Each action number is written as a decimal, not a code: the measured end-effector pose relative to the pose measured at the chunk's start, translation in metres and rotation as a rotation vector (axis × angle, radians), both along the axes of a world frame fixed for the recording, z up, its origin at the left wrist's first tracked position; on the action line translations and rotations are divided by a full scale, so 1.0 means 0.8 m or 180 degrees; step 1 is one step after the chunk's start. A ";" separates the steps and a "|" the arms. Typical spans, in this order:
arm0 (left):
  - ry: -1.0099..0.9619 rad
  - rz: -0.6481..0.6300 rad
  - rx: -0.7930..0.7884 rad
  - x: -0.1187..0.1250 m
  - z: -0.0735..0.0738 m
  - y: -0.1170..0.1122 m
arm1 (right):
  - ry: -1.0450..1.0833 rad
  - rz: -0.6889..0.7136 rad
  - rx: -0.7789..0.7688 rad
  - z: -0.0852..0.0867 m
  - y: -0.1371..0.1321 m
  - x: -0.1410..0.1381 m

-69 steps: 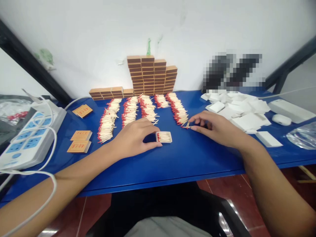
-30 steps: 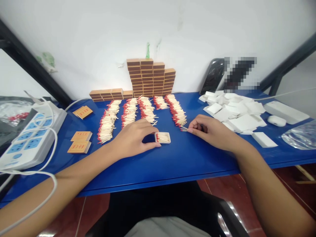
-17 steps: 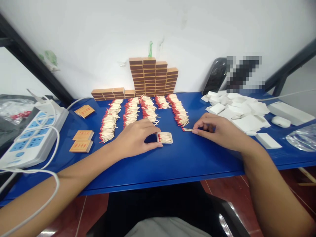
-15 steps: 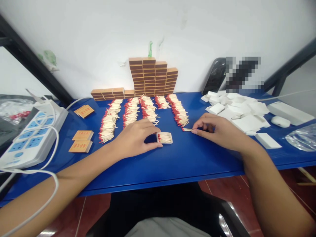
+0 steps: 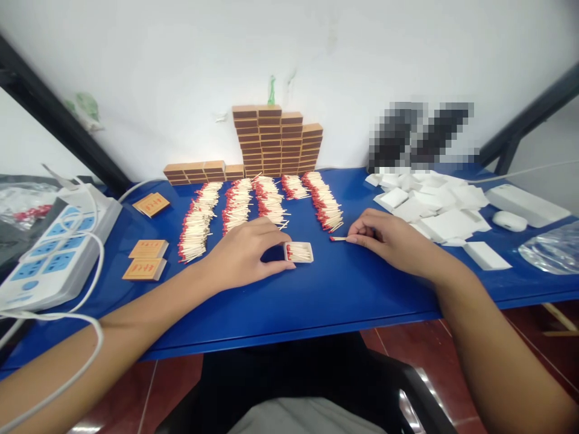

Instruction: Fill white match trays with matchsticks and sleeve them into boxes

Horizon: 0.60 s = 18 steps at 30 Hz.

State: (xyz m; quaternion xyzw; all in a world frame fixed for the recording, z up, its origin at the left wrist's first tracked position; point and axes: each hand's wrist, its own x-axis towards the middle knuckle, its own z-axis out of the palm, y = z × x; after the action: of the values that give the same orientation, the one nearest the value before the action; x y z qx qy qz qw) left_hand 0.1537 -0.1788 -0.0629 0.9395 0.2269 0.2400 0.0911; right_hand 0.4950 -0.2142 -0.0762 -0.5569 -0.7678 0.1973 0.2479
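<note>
My left hand [image 5: 253,250] grips a small white matchbox tray [image 5: 312,254] by its left end, thumb in front and fingers behind. Red-tipped matches [image 5: 298,252] lie inside the tray. To its right, my right hand [image 5: 384,238] pinches a match [image 5: 338,239] between thumb and fingertips, red head pointing left; whether it is more than one match I cannot tell. Just beyond that hand runs a long row of matches [image 5: 323,202]. Further rows of matches [image 5: 198,223] stretch across the table behind my left hand.
Stacked matchboxes [image 5: 269,144] stand against the wall. Loose orange matchboxes [image 5: 145,269] and a power strip [image 5: 58,247] with a white cable lie on the left. On the right are a heap of white trays [image 5: 434,202], an earbud case [image 5: 509,221] and clear plastic [image 5: 554,248]. The blue table [image 5: 289,319] ends near me.
My right hand has drawn the pinched match slightly away from the end of the nearest row. My left hand keeps its hold on the tray. The view has shifted slightly.
</note>
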 end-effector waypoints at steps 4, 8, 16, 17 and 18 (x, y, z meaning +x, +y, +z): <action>0.0009 0.0027 -0.0001 0.000 -0.001 0.000 | 0.0127 -0.0020 0.0025 0.003 -0.003 -0.005; 0.0019 0.0039 -0.0013 0.000 -0.001 0.001 | 0.0204 -0.0002 0.0082 0.005 -0.004 -0.010; 0.0011 0.0056 -0.0001 -0.001 0.000 0.001 | 0.0203 -0.0017 0.0127 0.005 -0.003 -0.010; -0.0002 0.0047 0.0007 0.000 0.000 0.001 | 0.0215 -0.0029 0.0139 0.004 -0.003 -0.010; -0.0017 0.0039 0.0013 0.000 0.000 0.000 | 0.0224 -0.0041 0.0152 0.005 -0.003 -0.010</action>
State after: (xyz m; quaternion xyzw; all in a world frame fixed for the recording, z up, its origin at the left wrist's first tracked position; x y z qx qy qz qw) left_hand 0.1534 -0.1785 -0.0627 0.9376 0.2319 0.2436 0.0883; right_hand 0.4870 -0.2166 -0.0726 -0.5484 -0.7595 0.1968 0.2893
